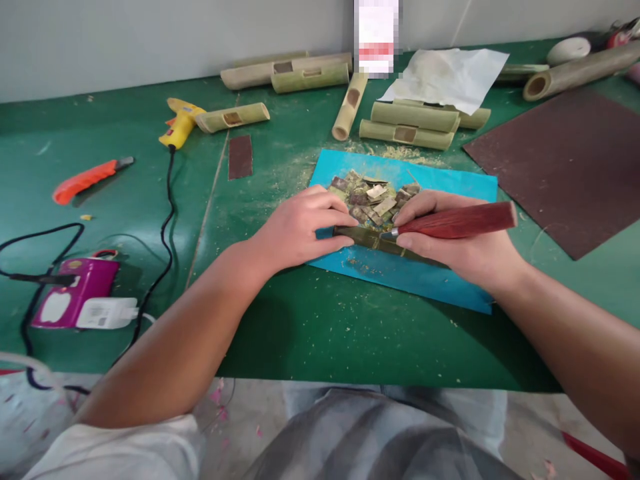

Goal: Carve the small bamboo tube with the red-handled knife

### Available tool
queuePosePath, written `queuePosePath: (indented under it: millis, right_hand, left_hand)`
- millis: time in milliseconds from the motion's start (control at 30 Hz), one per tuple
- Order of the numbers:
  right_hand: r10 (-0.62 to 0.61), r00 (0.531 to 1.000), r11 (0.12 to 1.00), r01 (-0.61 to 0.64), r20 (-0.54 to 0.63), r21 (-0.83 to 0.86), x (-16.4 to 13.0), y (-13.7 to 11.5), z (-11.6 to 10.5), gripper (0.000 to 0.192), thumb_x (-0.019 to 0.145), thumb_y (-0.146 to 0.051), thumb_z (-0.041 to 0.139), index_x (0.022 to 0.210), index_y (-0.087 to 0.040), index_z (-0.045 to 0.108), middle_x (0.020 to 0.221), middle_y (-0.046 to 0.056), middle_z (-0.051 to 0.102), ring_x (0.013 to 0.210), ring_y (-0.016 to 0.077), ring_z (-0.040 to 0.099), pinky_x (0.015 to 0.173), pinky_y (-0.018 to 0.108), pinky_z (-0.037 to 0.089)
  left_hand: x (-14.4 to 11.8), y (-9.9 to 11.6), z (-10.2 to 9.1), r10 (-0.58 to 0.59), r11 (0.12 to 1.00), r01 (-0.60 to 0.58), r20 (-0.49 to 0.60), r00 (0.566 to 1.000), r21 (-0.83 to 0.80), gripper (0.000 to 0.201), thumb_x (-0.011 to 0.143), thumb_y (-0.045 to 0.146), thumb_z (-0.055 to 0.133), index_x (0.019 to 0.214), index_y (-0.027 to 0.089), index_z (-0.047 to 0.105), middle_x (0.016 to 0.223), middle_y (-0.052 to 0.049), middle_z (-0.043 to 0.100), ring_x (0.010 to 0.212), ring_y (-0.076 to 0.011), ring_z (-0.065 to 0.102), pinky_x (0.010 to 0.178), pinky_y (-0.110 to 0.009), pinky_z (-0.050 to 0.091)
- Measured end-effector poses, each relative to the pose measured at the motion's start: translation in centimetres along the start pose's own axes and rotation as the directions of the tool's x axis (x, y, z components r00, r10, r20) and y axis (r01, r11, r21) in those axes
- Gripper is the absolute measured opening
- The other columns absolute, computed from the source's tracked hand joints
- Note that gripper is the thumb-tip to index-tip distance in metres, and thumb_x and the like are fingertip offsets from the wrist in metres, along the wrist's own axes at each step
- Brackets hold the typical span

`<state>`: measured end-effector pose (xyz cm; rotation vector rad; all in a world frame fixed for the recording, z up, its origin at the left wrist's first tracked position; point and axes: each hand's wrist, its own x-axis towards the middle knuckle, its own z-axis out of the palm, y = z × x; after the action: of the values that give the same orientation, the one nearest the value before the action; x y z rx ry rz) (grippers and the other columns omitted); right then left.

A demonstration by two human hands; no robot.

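Note:
My left hand presses down on a dark green bamboo piece that lies on a blue mat. My right hand grips a carving tool with a red wooden handle, its tip touching the bamboo piece near its middle. Just behind the hands, a pile of several cut bamboo chips sits on the mat. Part of the bamboo piece is hidden under both hands.
Several pale bamboo tubes lie along the back of the green table, some with cut windows. A yellow glue gun, an orange utility knife, a purple device, a brown sandpaper sheet and a small strip surround the mat.

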<state>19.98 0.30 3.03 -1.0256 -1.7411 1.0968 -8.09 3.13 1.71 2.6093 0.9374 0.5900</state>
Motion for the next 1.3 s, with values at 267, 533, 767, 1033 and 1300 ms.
queuePosePath:
  millis: [267, 533, 767, 1033, 1300]
  right_hand:
    - [-0.059, 0.998, 0.998, 0.059, -0.007, 0.015, 0.2, 0.6, 0.0, 0.019, 0.074, -0.037, 0.094, 0.083, -0.031, 0.079, 0.085, -0.002, 0.077, 0.077, 0.0191, 0.07, 0.072, 0.037, 0.057]
    - [-0.134, 0.991, 0.991, 0.134, -0.029, -0.005, 0.3, 1.1, 0.1, 0.015, 0.075, -0.025, 0.09, 0.084, -0.031, 0.079, 0.085, -0.002, 0.077, 0.076, 0.0167, 0.068, 0.073, 0.036, 0.055]
    - [-0.02, 1.0, 1.0, 0.019, -0.012, -0.009, 0.2, 0.1, 0.1, 0.012, 0.075, -0.029, 0.088, 0.081, -0.029, 0.077, 0.086, -0.001, 0.075, 0.081, 0.0198, 0.068, 0.08, 0.04, 0.054]
    - [-0.027, 0.999, 1.0, 0.027, -0.042, 0.004, 0.1, 0.4, 0.5, 0.013, 0.076, -0.026, 0.088, 0.081, -0.03, 0.076, 0.086, -0.002, 0.075, 0.08, 0.0198, 0.069, 0.077, 0.039, 0.057]
    - [-0.019, 0.998, 1.0, 0.02, -0.057, 0.007, 0.1, 0.9, 0.5, 0.012, 0.076, -0.028, 0.088, 0.08, -0.03, 0.077, 0.085, -0.002, 0.074, 0.078, 0.019, 0.068, 0.074, 0.037, 0.057]
  left_hand:
    - [0.2, 1.3, 0.9, 0.164, 0.98, -0.162, -0.01, 0.986, 0.117, 0.026, 0.102, 0.027, 0.061, 0.12, 0.018, 0.077, 0.113, -0.012, 0.078, 0.104, -0.0245, 0.071, 0.094, -0.041, 0.058]
    - [0.1, 1.1, 1.2, 0.106, 0.99, -0.106, 0.002, 0.994, 0.093, 0.027, 0.102, 0.028, 0.061, 0.121, 0.02, 0.078, 0.115, -0.01, 0.078, 0.105, -0.0235, 0.071, 0.095, -0.041, 0.059]
    - [0.1, 1.2, 1.2, 0.126, 0.986, -0.123, -0.018, 0.992, 0.116, 0.026, 0.102, 0.025, 0.062, 0.121, 0.018, 0.077, 0.113, -0.01, 0.078, 0.104, -0.0227, 0.071, 0.094, -0.04, 0.061]
    - [0.1, 1.4, 1.2, 0.115, 0.986, -0.112, -0.017, 0.993, 0.125, 0.026, 0.101, 0.025, 0.062, 0.121, 0.017, 0.077, 0.113, -0.011, 0.078, 0.104, -0.0234, 0.071, 0.094, -0.041, 0.061]
    - [0.2, 1.6, 1.1, 0.136, 0.983, -0.131, -0.029, 0.99, 0.13, 0.026, 0.102, 0.024, 0.062, 0.12, 0.015, 0.078, 0.111, -0.011, 0.078, 0.101, -0.0235, 0.071, 0.091, -0.04, 0.061]
